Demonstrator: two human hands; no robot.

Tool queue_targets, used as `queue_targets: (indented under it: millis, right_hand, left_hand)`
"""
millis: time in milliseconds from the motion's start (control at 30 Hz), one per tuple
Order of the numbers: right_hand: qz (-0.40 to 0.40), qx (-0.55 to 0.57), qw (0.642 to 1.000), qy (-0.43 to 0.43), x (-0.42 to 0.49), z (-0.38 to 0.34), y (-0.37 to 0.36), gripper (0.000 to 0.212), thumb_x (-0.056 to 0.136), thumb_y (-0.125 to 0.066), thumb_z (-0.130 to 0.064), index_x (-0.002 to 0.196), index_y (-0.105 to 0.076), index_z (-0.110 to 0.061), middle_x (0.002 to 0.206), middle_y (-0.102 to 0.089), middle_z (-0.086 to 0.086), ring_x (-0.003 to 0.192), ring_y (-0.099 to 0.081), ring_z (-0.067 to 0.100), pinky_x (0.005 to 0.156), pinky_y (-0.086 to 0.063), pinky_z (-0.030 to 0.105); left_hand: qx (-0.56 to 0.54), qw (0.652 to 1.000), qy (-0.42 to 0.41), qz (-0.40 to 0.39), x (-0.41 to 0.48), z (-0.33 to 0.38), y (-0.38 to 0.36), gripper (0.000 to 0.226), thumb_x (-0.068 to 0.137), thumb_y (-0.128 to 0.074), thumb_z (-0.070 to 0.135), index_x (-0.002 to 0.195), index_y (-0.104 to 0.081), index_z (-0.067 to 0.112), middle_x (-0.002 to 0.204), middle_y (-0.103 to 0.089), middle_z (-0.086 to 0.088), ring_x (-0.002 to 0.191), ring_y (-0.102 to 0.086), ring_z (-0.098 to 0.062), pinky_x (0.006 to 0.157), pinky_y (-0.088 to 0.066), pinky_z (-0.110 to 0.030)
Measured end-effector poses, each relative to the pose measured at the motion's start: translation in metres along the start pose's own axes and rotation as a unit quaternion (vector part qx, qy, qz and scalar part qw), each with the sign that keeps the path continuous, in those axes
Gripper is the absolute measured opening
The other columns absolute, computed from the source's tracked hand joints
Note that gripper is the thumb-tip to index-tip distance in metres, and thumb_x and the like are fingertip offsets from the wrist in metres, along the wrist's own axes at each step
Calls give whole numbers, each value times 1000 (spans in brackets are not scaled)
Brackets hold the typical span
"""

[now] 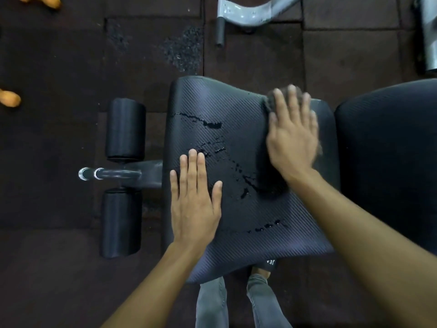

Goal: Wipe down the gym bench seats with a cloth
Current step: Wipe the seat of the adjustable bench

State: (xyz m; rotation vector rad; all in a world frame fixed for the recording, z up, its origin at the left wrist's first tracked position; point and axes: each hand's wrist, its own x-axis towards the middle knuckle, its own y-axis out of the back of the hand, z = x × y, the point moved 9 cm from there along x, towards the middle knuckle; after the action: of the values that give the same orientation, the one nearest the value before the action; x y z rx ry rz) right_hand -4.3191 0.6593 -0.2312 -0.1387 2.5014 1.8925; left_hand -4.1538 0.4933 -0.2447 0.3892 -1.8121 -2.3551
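Cloth (269,102) lies pressed under the right hand's (292,138) straight fingers (293,100); left hand (194,202) flat on seat (236,110).

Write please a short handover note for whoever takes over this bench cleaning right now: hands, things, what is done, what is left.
Left hand: open, flat on the seat pad, towards its left side.
Right hand: open, pressing the cloth flat on the seat pad's far right part.
Wet streaks lie across the middle of the seat pad, between the hands.
Done: liquid is on the seat pad, cloth is down.
Left: wipe up the streaks. Whether the back pad on the right was wiped cannot be told.
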Motion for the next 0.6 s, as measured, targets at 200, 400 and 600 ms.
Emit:
queue_targets:
  millis: [200, 400, 600]
  right_hand:
    - [-32, -31, 980, 192, -107, -52, -14, 51, 107, -31, -31, 156, -20, -25, 164, -15, -1, 153, -11, 22, 121, -21, 43]
    - [-40, -51, 997, 47, -146, 71, 14, 53, 103, -34, -32, 155, -22, -31, 164, -16, -4, 152, -13, 21, 119, -24, 48]
    - [-3, -6, 999, 34, -92, -13, -6, 49, 106, -30, -31, 155, -24, -28, 164, -17, -3, 152, -12, 22, 122, -16, 41]
  left_hand:
    - [-29, 1000, 3, 8, 0, -1, 2, 55, 105, -18, 32, 156, -15, 11, 165, -8, -4, 152, -1, -17, 124, -8, -44]
    - [-34, 999, 10, 10, 1, 0, 2, 56, 104, -17, 33, 156, -12, 12, 165, -6, -2, 152, 0, -16, 124, -6, -43]
    - [-54, 998, 8, 22, 0, -1, 3, 54, 105, -21, 29, 156, -15, 12, 165, -10, -3, 152, -2, -16, 124, -5, -43]
